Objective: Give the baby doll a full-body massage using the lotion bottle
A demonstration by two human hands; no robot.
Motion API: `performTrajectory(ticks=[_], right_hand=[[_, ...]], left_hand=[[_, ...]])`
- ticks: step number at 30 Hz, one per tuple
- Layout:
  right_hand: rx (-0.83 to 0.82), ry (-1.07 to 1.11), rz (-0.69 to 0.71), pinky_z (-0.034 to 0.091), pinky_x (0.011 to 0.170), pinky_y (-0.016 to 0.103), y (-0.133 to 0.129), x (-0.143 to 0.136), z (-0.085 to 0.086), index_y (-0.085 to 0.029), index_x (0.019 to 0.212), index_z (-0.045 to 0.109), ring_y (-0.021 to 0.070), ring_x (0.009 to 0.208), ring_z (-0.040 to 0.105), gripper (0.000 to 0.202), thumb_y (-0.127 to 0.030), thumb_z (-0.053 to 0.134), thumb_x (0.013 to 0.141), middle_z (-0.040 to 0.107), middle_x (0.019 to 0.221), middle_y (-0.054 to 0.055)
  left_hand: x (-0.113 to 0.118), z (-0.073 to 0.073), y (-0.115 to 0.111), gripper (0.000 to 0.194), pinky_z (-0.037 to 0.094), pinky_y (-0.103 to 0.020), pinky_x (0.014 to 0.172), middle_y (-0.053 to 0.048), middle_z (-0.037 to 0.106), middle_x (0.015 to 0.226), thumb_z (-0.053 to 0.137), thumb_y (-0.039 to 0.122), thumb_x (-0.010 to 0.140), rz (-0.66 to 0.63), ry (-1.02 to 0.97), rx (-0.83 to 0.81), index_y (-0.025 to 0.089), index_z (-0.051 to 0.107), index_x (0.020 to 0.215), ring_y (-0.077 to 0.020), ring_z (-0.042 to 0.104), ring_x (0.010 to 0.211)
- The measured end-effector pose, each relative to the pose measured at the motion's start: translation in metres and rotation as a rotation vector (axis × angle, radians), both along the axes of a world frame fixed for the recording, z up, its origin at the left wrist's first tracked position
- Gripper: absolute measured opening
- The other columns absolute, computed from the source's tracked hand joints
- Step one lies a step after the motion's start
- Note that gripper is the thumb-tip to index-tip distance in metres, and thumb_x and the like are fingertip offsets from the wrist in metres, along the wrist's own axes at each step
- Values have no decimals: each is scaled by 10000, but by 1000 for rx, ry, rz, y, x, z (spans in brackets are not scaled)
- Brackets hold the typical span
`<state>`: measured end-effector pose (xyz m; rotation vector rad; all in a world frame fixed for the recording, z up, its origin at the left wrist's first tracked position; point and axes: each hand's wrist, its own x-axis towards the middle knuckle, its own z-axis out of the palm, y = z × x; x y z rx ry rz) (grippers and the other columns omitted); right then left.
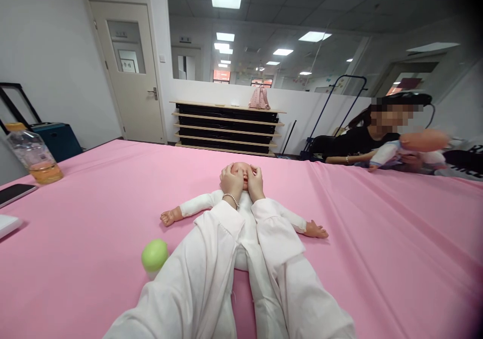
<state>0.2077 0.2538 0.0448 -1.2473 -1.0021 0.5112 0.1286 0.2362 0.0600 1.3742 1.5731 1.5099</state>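
Two hands, left and right, cup the face of a doll from both sides, thumbs laid on it. The doll lies face up, arms outstretched, on a pink cloth, a green-topped container beside the left sleeve. At right, a person in a black cap holds another doll.

We see a pink cloth with folds on our right. On it lies a baby doll, arms out wide. To our left are a green-topped thing, a bottle with some orange drink, a dark phone and a white thing.
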Motion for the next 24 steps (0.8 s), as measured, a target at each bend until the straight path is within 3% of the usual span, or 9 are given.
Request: performTrajectory(ticks=[5,15,21,24], right_hand=[[-33,26,-51,387,896,303,1,0,-1,-192,903,533,160,1001,516,304,-208,335,673,583,1059,49],[28,109,15,356,990,326,6,3,-13,-191,1002,588,161,1107,487,419,-192,324,677,581,1139,27],[23,59,150,234,1083,339,-2,1,-18,-237,1215,480,149,1283,322,462,-292,354,774,408,1358,-13],[22,-16,217,133,1114,349,-13,6,-22,-233,1282,417,159,1344,189,564,-394,487,746,301,1425,2]], left_hand=[[-1,0,1,367,355,-303,987,-28,520,1258,383,241,823,-2,-37,-13,236,566,1141,-200,442,1181],[-3,-9,13,395,346,-280,1002,-36,535,1246,338,200,818,-29,-144,14,219,584,1127,-184,443,1187],[-12,-19,21,415,328,-221,1013,-63,504,1290,316,197,834,-168,-207,68,162,535,1185,-139,439,1204],[-21,-20,13,411,357,-205,987,-60,470,1330,356,256,849,-265,-209,96,154,500,1220,-131,441,1210]])
